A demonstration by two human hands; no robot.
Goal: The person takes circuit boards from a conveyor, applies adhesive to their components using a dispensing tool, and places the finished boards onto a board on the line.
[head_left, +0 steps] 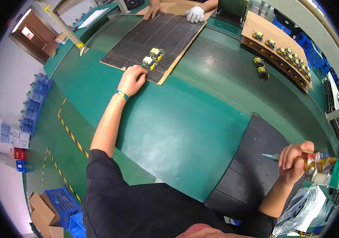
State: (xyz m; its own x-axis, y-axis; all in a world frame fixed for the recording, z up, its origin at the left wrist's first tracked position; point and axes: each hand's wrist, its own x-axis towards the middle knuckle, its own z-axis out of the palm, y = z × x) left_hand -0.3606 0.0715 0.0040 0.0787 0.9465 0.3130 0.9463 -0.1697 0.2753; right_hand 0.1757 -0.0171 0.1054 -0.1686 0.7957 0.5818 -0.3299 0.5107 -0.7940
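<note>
My left hand (131, 81), a coloured band on its wrist, reaches to the near end of a small circuit board (153, 58) with yellow-topped parts. Its fingers are curled in at the circuit board's edge, and their exact hold is partly hidden. The circuit board lies on a black sheet (137, 43) with a brown cardboard edge. At the right, my right hand (292, 162) is wrapped around a glue dispenser (314, 162) whose pale blue pointed nozzle (270, 156) sticks out to the left, above a black mat (244, 170).
Across the bench, another person's bare hand (152, 10) and white-gloved hand (195, 14) rest on the black sheet's far edge. Another circuit board (261, 68) lies near a raised cardboard shelf (256, 25) carrying several more. Clear plastic wrapping (296, 210) sits at lower right.
</note>
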